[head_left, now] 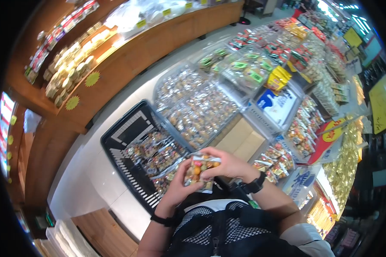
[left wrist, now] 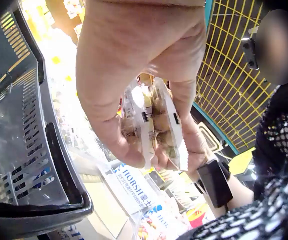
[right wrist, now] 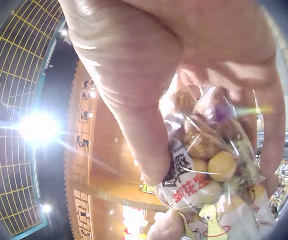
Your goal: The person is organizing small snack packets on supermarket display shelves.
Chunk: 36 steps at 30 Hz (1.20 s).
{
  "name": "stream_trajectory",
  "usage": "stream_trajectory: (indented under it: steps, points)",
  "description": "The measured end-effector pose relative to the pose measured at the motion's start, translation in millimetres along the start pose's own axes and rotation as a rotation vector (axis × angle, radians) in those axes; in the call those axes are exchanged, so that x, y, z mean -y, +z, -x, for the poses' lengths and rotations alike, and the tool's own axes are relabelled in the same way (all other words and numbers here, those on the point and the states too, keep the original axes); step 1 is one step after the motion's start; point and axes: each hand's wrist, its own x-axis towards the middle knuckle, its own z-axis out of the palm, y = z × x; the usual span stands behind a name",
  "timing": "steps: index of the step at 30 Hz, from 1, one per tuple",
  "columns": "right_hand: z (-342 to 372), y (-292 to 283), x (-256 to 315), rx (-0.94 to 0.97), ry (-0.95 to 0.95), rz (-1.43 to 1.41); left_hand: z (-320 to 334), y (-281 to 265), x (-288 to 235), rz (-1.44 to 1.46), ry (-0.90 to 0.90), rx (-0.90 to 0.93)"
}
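Two small clear packets of round snacks are held together between both hands, above the basket's near right edge. In the head view the left hand [head_left: 179,187] grips the packets [head_left: 198,170] from the left, and the right hand [head_left: 228,165] from the right. The left wrist view shows the two packets [left wrist: 156,122] side by side, sealed edges downward, between the thumb and fingers of the left hand [left wrist: 139,60]. In the right wrist view the right hand [right wrist: 184,65] pinches a packet [right wrist: 204,165] with colored balls and red print.
A black basket [head_left: 116,143] holding many similar packets stands on the left. Beyond it are clear bins of wrapped snacks [head_left: 197,105] and an opened cardboard box [head_left: 240,139]. Wooden shelving [head_left: 128,60] runs along the upper left; bagged goods [head_left: 304,124] line the right.
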Motion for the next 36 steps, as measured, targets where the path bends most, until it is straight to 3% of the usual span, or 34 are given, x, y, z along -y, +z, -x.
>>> stream_trajectory:
  steps: [7, 9, 11, 13, 14, 15, 16, 17, 20, 27, 30, 32, 34, 36]
  points:
    - [8, -26, 23, -0.112, -0.093, 0.202, -7, 11, -6, 0.010, 0.028, 0.003]
    - [27, -62, 59, -0.235, -0.097, 0.034, -12, 19, -17, 0.102, -0.018, -0.008]
    - [48, -101, 89, -0.394, -0.193, -0.062, -14, 15, -14, 0.110, -0.031, -0.018]
    - [77, -176, 118, -0.719, -0.318, 0.034, -11, 9, -10, 0.129, -0.040, -0.079]
    - [79, -183, 113, -0.727, -0.338, 0.022, -5, 4, -6, 0.130, -0.041, -0.079]
    - [86, -217, 114, -0.857, -0.379, 0.103, -3, 0, -1, 0.111, -0.081, -0.140]
    - [96, -267, 122, -1.081, -0.267, 0.219, -9, 1, 2, 0.092, -0.122, -0.203]
    - [97, -267, 124, -1.089, -0.294, 0.204, -9, 2, 1, 0.091, -0.116, -0.200]
    - [94, -342, 102, -1.161, -0.250, 0.239, -12, 2, 5, 0.089, -0.131, -0.251]
    - [68, -422, 54, -1.087, -0.228, 0.423, -21, 2, 1, 0.055, -0.151, -0.328]
    - [65, -441, 41, -1.167, -0.225, 0.652, -24, 0, 7, 0.059, -0.166, -0.380]
    - [68, -460, 30, -1.229, -0.202, 0.969, -27, 1, 10, 0.050, -0.180, -0.413]
    - [69, -432, 44, -1.371, -0.007, 1.382, -29, -3, 18, 0.036, -0.226, -0.383]
    - [69, -444, 38, -1.352, 0.024, 1.387, -33, -1, 17, 0.015, -0.248, -0.381]
